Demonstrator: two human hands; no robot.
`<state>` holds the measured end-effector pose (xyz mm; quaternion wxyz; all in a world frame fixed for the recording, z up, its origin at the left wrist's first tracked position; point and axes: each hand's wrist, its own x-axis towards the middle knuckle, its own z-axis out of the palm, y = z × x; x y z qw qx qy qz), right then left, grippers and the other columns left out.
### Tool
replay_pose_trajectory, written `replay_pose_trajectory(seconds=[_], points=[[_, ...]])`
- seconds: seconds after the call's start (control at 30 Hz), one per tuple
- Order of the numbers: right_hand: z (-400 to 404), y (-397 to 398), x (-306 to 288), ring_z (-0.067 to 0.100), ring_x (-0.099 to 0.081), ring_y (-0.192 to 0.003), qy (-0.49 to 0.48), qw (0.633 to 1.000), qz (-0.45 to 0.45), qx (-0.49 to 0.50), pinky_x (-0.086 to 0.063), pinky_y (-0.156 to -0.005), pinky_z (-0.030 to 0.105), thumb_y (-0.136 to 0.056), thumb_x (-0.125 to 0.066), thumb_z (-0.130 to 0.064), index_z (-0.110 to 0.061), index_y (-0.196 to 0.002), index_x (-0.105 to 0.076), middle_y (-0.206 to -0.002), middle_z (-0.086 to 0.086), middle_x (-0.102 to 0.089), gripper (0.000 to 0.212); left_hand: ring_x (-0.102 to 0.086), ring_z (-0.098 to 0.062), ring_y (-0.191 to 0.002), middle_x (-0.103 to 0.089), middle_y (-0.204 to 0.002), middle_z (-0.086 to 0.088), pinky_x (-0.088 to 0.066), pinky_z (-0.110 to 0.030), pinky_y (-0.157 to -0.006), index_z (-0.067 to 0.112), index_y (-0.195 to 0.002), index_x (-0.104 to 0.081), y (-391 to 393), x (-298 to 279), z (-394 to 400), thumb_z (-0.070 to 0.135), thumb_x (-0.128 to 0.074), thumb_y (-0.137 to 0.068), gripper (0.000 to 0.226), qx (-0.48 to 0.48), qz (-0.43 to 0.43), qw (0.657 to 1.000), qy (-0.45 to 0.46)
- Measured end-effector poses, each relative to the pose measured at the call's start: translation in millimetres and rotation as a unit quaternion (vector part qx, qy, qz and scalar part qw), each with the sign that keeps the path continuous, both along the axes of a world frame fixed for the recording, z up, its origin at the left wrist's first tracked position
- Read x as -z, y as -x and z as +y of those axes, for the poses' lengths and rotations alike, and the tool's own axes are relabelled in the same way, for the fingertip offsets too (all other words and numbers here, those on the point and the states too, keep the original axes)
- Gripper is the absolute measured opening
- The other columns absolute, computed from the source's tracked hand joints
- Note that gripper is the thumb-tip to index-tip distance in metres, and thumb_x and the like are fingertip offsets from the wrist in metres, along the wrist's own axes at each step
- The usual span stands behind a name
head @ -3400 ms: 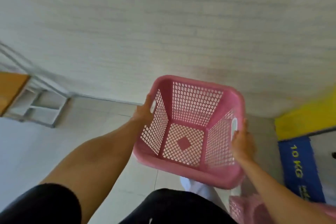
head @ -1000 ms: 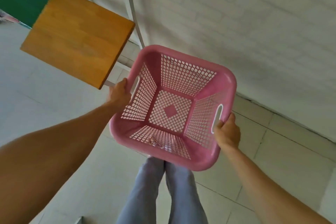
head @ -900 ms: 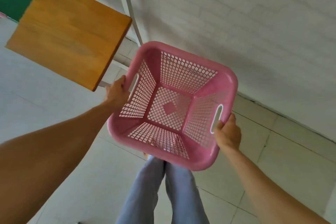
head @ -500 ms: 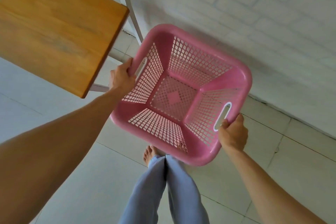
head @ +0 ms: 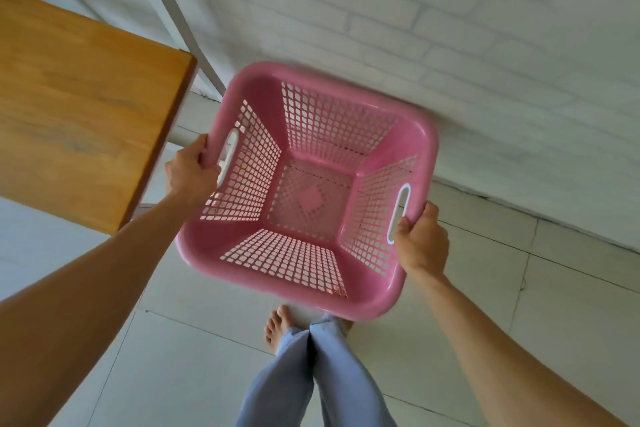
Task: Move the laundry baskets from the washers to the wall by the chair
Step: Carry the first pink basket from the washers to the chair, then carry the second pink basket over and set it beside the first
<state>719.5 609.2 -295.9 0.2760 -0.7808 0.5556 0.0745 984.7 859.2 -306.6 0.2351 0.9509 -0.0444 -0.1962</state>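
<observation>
I hold an empty pink laundry basket (head: 304,295) with lattice walls in both hands, above the tiled floor. My left hand (head: 190,177) grips the rim at the left handle slot. My right hand (head: 422,239) grips the rim at the right handle slot. The basket's far edge is close to the white brick wall (head: 450,28). A wooden chair seat (head: 76,100) lies just left of the basket, beside my left hand.
A grey metal chair leg (head: 180,17) slants up along the wall behind the seat. My legs in blue trousers (head: 311,374) and bare feet stand on light floor tiles (head: 485,288) below the basket. Open floor extends to the right along the wall.
I have walked from the washers to the chair. Over the last second the basket has gone lower and nearer the wall, and the chair seat has come closer on the left.
</observation>
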Motion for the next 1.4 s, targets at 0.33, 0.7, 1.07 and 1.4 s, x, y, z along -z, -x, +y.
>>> replay_pose_trajectory(seconds=[0.33,0.7,1.07,1.4], points=[[3.9,20.1,-40.9,0.023,-0.058,-0.076,-0.081,0.997,0.012,-0.015,-0.041,-0.05,0.025,-0.1,-0.054,-0.029,-0.005,-0.124,-0.046,-0.108,0.011,-0.066,0.035,-0.06,-0.014,-0.079,-0.058,-0.105,0.003,-0.044,-0.02,-0.049,0.018,-0.129,-0.05,58.2,-76.0,-38.9,0.021,-0.053,-0.091,0.038,-0.023,0.028,0.999,0.007],[86.7,93.1,-204.6,0.02,-0.056,-0.087,-0.071,0.996,-0.055,-0.011,-0.039,-0.065,0.025,-0.101,-0.047,-0.026,-0.005,-0.115,-0.055,-0.099,0.003,-0.054,0.026,-0.065,-0.03,-0.092,-0.07,-0.099,-0.01,-0.055,-0.038,-0.079,0.011,-0.107,-0.065,227.1,-231.1,-54.3,0.004,-0.054,-0.082,0.028,0.229,0.141,0.963,0.014],[153.7,246.6,-284.8,0.026,-0.056,-0.118,-0.037,0.975,-0.111,0.19,-0.051,-0.093,0.039,-0.1,-0.045,-0.028,-0.013,-0.132,-0.053,-0.127,0.008,-0.059,0.035,-0.06,-0.018,-0.112,-0.063,-0.122,-0.002,-0.044,-0.027,-0.094,0.014,-0.122,-0.061,349.1,-314.5,-91.6,0.009,-0.052,-0.087,0.037,0.481,0.13,0.864,0.072],[134.3,423.3,-291.9,0.026,-0.056,-0.12,0.012,0.902,-0.125,0.413,-0.046,-0.097,0.036,-0.1,-0.047,-0.027,-0.015,-0.134,-0.053,-0.133,0.008,-0.059,0.037,-0.057,-0.018,-0.116,-0.062,-0.124,-0.002,-0.036,-0.021,-0.093,0.017,-0.119,-0.063,538.0,-343.4,-175.5,0.011,-0.053,-0.089,0.033,0.676,0.103,0.728,0.058]])
